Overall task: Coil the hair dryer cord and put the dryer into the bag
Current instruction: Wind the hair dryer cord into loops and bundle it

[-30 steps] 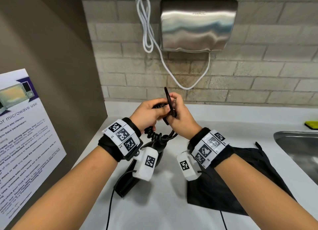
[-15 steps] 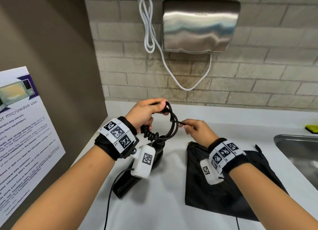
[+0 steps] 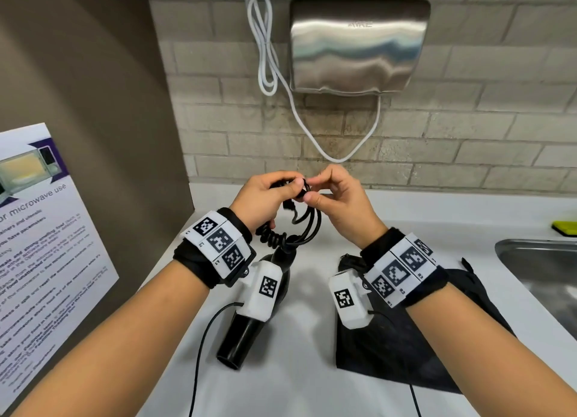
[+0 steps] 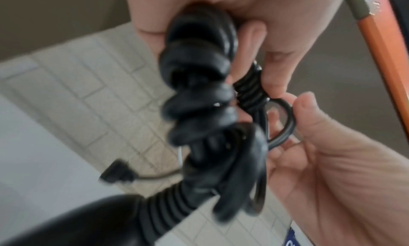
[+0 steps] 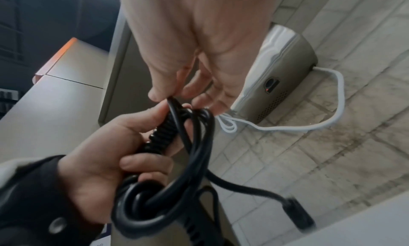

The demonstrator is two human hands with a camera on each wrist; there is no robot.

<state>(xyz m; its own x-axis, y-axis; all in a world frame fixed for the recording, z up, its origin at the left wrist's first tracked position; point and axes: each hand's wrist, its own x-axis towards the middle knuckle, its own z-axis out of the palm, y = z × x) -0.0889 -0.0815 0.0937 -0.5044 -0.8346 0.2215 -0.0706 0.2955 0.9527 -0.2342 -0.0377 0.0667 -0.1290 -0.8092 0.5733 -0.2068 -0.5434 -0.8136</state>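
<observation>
The black hair dryer (image 3: 246,329) lies on the white counter (image 3: 312,385), barrel towards me, partly hidden by my left wrist camera. Its black cord (image 3: 307,226) rises from the handle in a spiral section and several loops. My left hand (image 3: 290,187) grips the gathered loops at their top. Just to its right, my right hand (image 3: 312,192) pinches one loop of the cord (image 5: 175,101) between thumb and fingertips. The plug (image 5: 296,213) hangs loose below the bundle. The black bag (image 3: 406,338) lies flat on the counter under my right wrist.
A steel hand dryer (image 3: 359,42) with a white cable (image 3: 265,42) hangs on the brick wall behind. A steel sink (image 3: 537,260) and a yellow-green sponge (image 3: 565,227) are at the right. A brown panel with a microwave poster (image 3: 40,245) bounds the left.
My right hand, which had drawn the cord out to the right, has come back to my left hand and laid another loop on the bundle. The dryer and bag lie as before.
</observation>
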